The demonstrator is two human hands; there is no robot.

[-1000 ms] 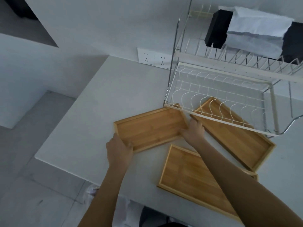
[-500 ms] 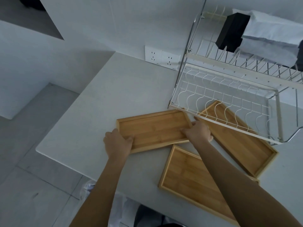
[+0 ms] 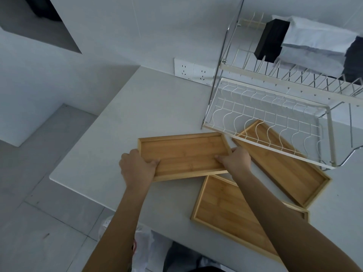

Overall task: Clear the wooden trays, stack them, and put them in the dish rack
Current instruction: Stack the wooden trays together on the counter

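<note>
While both hands grip its short ends, a wooden tray (image 3: 184,154) sits at the centre of the head view, over a white countertop (image 3: 121,122). The left hand (image 3: 135,169), at 9 o'clock of the tray, is curled around the left rim, thumb lying inside on the tray floor and fingers hidden beneath. The right hand (image 3: 236,161), at 3 o'clock, pinches the right rim the same way, thumb on the inner floor, fingers wrapped under the edge. Whether the tray is lifted clear of the counter or resting on it cannot be told.

A second tray (image 3: 229,211) lies at 5 o'clock of the held one, partly hidden by the right forearm; its far corner appears to pass under the held tray's near edge. A third tray (image 3: 284,169) lies at 3 o'clock, angled, its far end beneath the lower tier of a white wire dish rack (image 3: 275,118). All three trays are empty. On the rack's upper tier, at 1 o'clock, rest a black block (image 3: 272,40) and folded white cloth (image 3: 314,42). A double wall socket (image 3: 193,73) sits at 12 o'clock.
</note>
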